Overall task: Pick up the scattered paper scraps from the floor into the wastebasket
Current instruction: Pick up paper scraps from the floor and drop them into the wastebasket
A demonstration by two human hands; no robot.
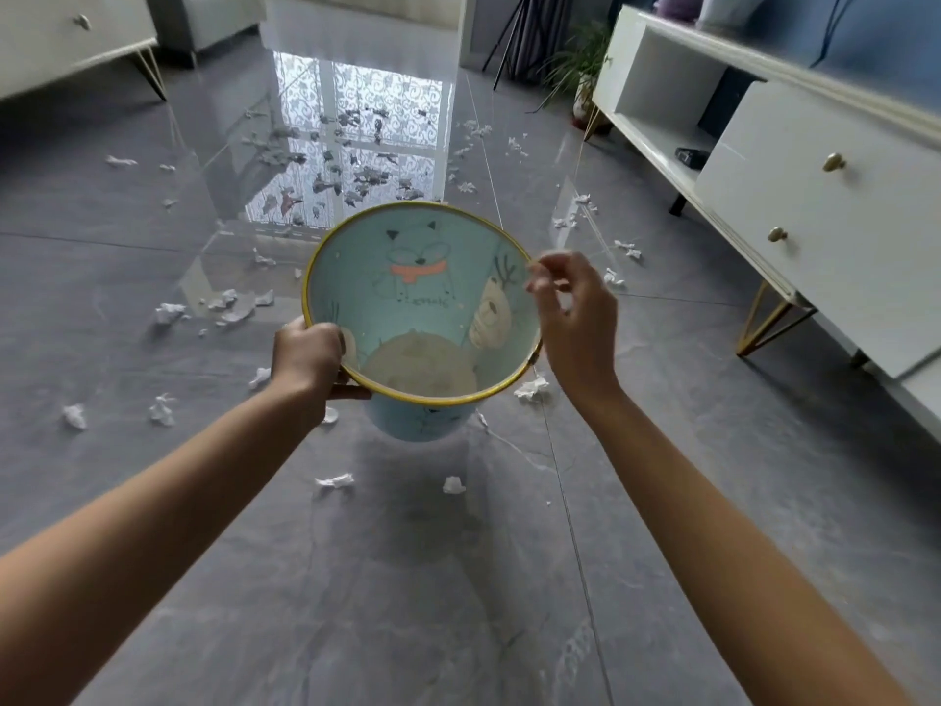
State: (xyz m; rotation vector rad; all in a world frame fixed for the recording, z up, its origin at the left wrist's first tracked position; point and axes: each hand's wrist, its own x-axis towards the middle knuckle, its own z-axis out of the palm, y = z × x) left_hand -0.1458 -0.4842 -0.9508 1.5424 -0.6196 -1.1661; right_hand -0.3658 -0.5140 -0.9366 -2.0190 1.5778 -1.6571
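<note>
wastebasket (356, 277), one: pale blue, yellow rim, a cartoon fox in an orange scarf printed on its wall. you hold it tilted above the floor (356, 578), mouth toward you.

left grip (305, 356), one: closed round the near-left rim, a finger inside, thumb under the outside.

right grip (578, 318), one: at the right rim, fingers loosely curled. you cannot tell whether they pinch the rim or only touch it.

paper scraps (333, 481), white and crumpled, too many for an exact count:
- two on the floor just this side of the basket's base
- one below your right wrist
- one under your left wrist
- three left of your left forearm
- a loose cluster further out to the left
- dozens beyond the basket, thickest across the window's reflection

white cabinets, two:
- right cabinet (814, 206), two brass knobs, gold hairpin legs
- far-left cabinet (66, 38), one knob

potted plant (580, 68), one, by the right cabinet's far end.

tripod (514, 38), one, beside the plant.
</note>
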